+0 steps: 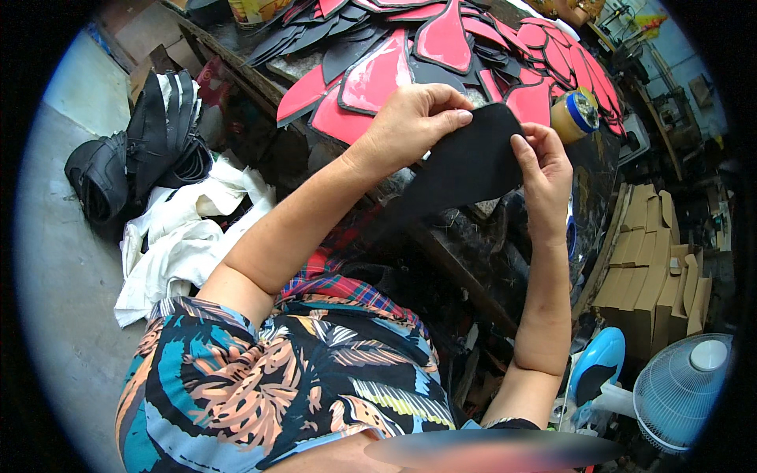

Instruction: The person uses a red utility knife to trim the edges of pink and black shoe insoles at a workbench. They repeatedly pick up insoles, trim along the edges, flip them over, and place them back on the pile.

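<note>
A black, curved flat piece (pixel 473 162), like a shoe-upper cutout, hangs between my two hands in front of the table. My left hand (pixel 414 122) pinches its upper left edge between thumb and fingers. At the upper right edge, my right hand (pixel 546 169) grips it with thumb and forefinger. Behind it on the table lie many red-faced pieces with black borders (pixel 377 77), some with a glossy wet-looking patch. A jar with a blue rim and yellowish contents (pixel 574 116) stands just beyond my right hand.
Black pieces (pixel 303 39) are stacked at the table's far left. On the left floor lie black shoe uppers (pixel 134 150) and white cloth (pixel 193 229). To the right stand cardboard boxes (pixel 643 276) and a fan (pixel 684 390). The table's dark edge (pixel 465 276) runs below my hands.
</note>
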The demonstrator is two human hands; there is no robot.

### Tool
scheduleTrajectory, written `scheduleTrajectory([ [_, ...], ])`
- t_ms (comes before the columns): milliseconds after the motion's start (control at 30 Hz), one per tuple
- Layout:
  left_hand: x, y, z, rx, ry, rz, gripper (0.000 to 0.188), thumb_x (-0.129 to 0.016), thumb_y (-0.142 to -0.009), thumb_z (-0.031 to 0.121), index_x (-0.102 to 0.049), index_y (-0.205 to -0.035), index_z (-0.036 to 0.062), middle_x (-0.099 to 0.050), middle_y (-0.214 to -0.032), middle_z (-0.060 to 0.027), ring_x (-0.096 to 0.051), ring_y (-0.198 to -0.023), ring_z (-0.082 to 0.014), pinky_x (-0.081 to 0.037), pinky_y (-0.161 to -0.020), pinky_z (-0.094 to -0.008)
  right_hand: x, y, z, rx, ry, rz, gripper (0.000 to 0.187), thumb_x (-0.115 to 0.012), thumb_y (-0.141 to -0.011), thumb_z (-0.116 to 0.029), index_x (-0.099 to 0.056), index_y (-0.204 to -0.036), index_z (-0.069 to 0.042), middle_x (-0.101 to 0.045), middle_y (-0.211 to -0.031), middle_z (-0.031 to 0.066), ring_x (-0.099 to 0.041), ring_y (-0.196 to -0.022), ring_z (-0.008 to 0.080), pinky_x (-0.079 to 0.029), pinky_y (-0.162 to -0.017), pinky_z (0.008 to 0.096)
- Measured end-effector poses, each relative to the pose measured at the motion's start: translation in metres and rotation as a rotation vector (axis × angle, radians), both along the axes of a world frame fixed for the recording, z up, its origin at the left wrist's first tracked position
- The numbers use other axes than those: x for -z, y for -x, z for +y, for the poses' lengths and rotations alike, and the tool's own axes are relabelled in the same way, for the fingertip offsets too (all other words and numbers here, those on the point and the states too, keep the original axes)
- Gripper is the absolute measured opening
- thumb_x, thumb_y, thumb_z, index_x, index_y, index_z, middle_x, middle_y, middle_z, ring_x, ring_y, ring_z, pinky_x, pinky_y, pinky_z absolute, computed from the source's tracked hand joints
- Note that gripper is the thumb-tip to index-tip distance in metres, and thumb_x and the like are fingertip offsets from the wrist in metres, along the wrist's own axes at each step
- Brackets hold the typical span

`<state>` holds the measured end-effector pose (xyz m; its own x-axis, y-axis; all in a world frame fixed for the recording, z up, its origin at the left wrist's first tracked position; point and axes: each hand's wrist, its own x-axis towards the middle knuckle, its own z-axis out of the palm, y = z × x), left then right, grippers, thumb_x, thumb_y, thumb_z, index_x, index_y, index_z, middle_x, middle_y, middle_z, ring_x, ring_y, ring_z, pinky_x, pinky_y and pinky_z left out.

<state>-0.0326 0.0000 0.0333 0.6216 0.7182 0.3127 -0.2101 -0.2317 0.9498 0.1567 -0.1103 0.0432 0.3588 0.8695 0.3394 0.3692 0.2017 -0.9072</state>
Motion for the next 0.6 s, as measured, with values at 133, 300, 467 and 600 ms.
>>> scheduleTrajectory([
  [133, 0.002, -0.001, -0.006, -0.031, -0.103, 0.042, 0.019, -0.066, -0.090, 0.010, -0.069, -0.101, -0.0050, -0.071, -0.079, -0.0091, -0.064, -0.074, -0.0091, -0.052, -0.068, -0.0269, -0.005, 0.003, -0.003, 0.048, -0.074, -0.151, 0.017, -0.070, -0.091, -0.008, -0.068, -0.106, 0.000, -0.061, -0.084, -0.0013, -0.056, -0.077, 0.0051, -0.047, -0.073, 0.0191],
  [300, 0.003, -0.004, -0.013, -0.080, -0.180, 0.038, 0.018, -0.065, -0.090, 0.010, -0.068, -0.100, -0.0044, -0.070, -0.080, -0.0122, -0.065, -0.073, -0.0123, -0.052, -0.069, -0.0281, -0.007, 0.011, -0.004, 0.048, -0.136, -0.204, 0.013, -0.071, -0.089, -0.006, -0.070, -0.100, 0.002, -0.065, -0.088, 0.0024, -0.061, -0.085, 0.0072, -0.048, -0.076, 0.0196],
  [467, 0.005, -0.004, -0.025, -0.161, -0.275, 0.023, 0.015, -0.064, -0.090, 0.010, -0.067, -0.097, -0.0037, -0.068, -0.078, -0.0150, -0.066, -0.071, -0.0160, -0.051, -0.067, -0.0305, -0.008, 0.012, -0.009, -0.002, -0.107, -0.064, 0.011, -0.071, -0.090, -0.005, -0.069, -0.096, 0.004, -0.068, -0.095, 0.0053, -0.063, -0.098, 0.0114, -0.047, -0.087, 0.0240],
  [600, 0.004, -0.002, -0.029, -0.124, -0.244, -0.009, 0.015, -0.064, -0.090, 0.010, -0.067, -0.097, -0.0032, -0.068, -0.077, -0.0149, -0.066, -0.069, -0.0175, -0.051, -0.066, -0.0313, -0.008, 0.007, -0.009, -0.091, -0.081, 0.135, 0.009, -0.070, -0.091, -0.006, -0.069, -0.095, 0.002, -0.067, -0.095, 0.0034, -0.063, -0.099, 0.0129, -0.045, -0.092, 0.0261],
])
